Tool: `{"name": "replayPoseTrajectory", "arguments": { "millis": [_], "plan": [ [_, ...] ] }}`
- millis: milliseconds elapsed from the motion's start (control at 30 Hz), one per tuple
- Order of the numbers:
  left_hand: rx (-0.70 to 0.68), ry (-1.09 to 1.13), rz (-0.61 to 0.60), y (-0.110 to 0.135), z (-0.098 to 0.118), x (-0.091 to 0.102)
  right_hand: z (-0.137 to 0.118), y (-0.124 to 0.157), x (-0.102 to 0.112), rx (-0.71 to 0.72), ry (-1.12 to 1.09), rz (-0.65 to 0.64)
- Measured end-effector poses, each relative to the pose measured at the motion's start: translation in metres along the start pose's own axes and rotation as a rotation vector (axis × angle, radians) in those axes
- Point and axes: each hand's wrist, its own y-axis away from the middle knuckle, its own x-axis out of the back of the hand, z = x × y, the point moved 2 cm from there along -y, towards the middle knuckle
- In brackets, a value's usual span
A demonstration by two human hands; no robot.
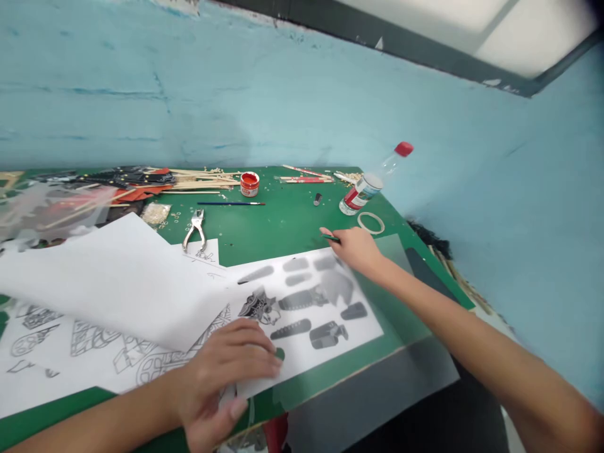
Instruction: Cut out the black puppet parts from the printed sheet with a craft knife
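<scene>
Traced sheet: a white printed sheet (306, 305) with grey shapes lies on the worktop (274, 226), toward its near edge, right of the middle.
Clear layer: a translucent film (372, 390) covers much of that sheet, reaching rightward and hanging over the near edge.
Right hand: the right hand (356, 248) is at the sheet's far right corner, its grip closed around a slim dark-green tool (331, 238).
Left hand: the left hand (231, 362) rests by the sheet's near left part, grip relaxed with fingers extended; whether it presses the film, I cannot tell.
Left papers: a blank white sheet (117, 270) overlaps line drawings (89, 340), toward the left edge.
Far side: silver pliers (195, 229), a thin brush (231, 203), a red paint jar (250, 184) and wooden sticks (202, 184).
Far right corner: a red-capped bottle (361, 194) and, just beside it, a tape ring (361, 220).
</scene>
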Motion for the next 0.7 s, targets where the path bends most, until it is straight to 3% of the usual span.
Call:
{"name": "replayPoseTrajectory", "arguments": {
  "millis": [100, 167, 367, 700],
  "plan": [
    [0.182, -0.167, 0.041, 0.000, -0.008, -0.007, -0.004, -0.002, -0.009, -0.012, 0.022, -0.020],
    [0.245, -0.305, 0.000, 0.001, -0.010, -0.016, -0.007, -0.002, -0.015, -0.001, 0.028, -0.028],
    [0.204, -0.511, -0.161, 0.006, -0.008, -0.028, -0.008, -0.006, -0.029, 0.052, 0.038, -0.003],
    [0.232, -0.537, -0.269, 0.006, -0.006, -0.027, 0.022, -0.033, -0.038, 0.197, 0.003, 0.057]
  ]
}}
